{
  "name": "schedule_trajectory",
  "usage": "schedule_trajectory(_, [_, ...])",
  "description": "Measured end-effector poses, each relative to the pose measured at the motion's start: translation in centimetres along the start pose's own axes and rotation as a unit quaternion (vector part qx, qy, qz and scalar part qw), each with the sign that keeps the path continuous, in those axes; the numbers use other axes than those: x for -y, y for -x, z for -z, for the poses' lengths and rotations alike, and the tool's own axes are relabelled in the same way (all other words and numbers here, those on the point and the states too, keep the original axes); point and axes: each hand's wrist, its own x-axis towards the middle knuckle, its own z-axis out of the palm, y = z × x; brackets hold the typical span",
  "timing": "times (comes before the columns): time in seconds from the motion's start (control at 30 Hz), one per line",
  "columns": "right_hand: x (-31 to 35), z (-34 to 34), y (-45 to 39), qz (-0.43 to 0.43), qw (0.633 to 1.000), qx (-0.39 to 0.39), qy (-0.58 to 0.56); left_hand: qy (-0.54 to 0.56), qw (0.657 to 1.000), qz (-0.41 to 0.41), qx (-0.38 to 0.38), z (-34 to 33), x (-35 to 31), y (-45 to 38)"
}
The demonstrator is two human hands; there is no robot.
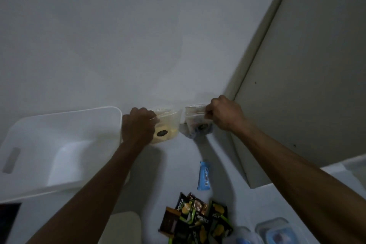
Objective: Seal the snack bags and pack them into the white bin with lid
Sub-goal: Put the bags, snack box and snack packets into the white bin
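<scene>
My left hand [138, 125] grips the top of a clear bag with yellow snacks [170, 125] and a dark oval label, held just right of the white bin [65, 125]. My right hand [223, 114] pinches the top of a second clear bag with bluish contents [196, 123]. Both bags hang side by side above the table, close to the wall. The bin stands open at the left, and its inside looks bare. A white lid [122, 226] lies at the bottom, partly hidden by my left forearm.
A blue wrapped bar [204, 175] lies on the table below the bags. A pile of dark and green snack packets [196, 220] sits near the bottom edge. Clear containers with blue lids [275, 232] are at the bottom right. A beige door [297, 85] stands at the right.
</scene>
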Motion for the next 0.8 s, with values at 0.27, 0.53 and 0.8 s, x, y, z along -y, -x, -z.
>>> schedule_trajectory(0.27, [5.2, 10.5, 4.9, 0.013, 0.998, -0.041, 0.036, 0.143, 0.989, 0.000, -0.036, 11.1, 0.2, 0.7])
schedule_trajectory(0.53, [18.3, 19.0, 10.7, 0.046, 0.991, -0.124, 0.022, 0.157, 0.985, -0.015, -0.065, 22.9, 7.2, 4.0])
schedule_trajectory(0.8, [30.6, 18.0, 9.7, 0.082, 0.986, -0.146, 0.002, 0.168, 0.984, 0.003, -0.053, 26.5, 15.6, 4.3])
